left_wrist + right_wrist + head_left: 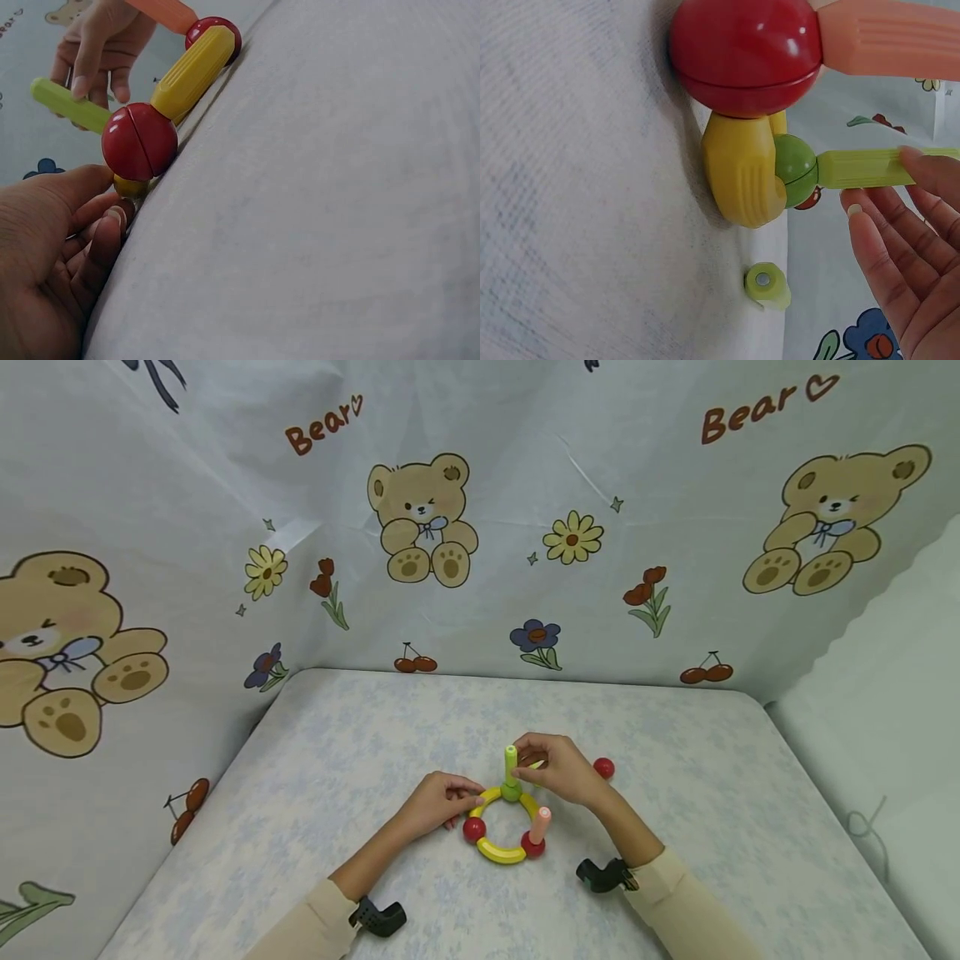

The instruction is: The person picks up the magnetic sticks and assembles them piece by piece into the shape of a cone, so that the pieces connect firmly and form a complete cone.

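A ring of yellow curved rods [501, 854] joined by balls lies on the table. My left hand [437, 802] pinches a yellow curved rod [131, 187] at the ring's left, beside a red ball [140, 142]. At the far side a straight green rod [511, 764] stands upright on a green ball [795, 171]. My right hand [557, 767] holds that rod near its upper end, between thumb and fingers. A straight salmon-pink rod [540, 825] rises from the red ball [746, 56] at the near right of the ring.
A loose red ball [603, 767] lies right of my right hand. Behind that hand is another light green piece [765, 283] on the table, partly hidden in the head view. A cloth printed with bears [423, 518] hangs behind the table [375, 718].
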Demonstrator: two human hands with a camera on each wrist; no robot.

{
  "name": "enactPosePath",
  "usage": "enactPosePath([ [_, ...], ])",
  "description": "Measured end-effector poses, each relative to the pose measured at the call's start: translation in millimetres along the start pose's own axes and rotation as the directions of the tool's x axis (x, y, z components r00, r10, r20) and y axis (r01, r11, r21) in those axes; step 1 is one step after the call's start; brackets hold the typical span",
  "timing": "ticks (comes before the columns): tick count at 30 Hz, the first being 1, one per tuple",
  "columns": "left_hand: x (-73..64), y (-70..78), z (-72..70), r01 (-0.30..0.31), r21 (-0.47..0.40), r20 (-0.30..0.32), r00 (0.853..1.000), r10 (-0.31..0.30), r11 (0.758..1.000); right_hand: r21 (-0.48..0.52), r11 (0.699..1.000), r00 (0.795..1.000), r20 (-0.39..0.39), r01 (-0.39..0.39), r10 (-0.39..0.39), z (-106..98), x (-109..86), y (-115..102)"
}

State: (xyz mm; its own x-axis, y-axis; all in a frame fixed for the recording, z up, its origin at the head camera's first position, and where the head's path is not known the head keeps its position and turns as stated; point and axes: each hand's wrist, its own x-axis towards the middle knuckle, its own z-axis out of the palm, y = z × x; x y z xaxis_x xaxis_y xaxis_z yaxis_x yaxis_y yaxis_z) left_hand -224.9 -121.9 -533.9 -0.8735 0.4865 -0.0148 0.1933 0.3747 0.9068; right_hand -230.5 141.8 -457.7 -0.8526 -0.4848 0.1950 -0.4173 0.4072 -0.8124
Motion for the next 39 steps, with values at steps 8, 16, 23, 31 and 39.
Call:
enactPosePath([
  [8,-0.1,-0.8,-0.6,0.005,-0.007,-0.006,1.0,-0.005,1.0,-0.012,1.0,0.999,0.046,-0.023,0.024,-1,0.0,1],
  [16,-2.5,0.1,-0.9,0.011,0.001,-0.012,1.0,-0.011,1.0,-0.056,0.997,0.992,0.109,-0.062,0.067,-3,-1.7,3],
  [23,-2.5,2.1,-2.5,0.009,-0.001,-0.006,1.0,-0.009,1.0,-0.128,0.987,0.974,0.191,-0.095,0.119,-2,-0.7,5],
  [31,-2.5,6.5,-14.7,0.007,-0.006,0.094,0.996,-0.007,1.0,-0.135,0.988,0.969,0.225,-0.075,0.104,0,2.6,6],
  [39,-10.7,24.8,-24.3,-0.056,0.154,0.252,0.968,0.015,0.986,-0.153,0.985,0.963,0.242,-0.082,0.118,1,2.7,10],
])
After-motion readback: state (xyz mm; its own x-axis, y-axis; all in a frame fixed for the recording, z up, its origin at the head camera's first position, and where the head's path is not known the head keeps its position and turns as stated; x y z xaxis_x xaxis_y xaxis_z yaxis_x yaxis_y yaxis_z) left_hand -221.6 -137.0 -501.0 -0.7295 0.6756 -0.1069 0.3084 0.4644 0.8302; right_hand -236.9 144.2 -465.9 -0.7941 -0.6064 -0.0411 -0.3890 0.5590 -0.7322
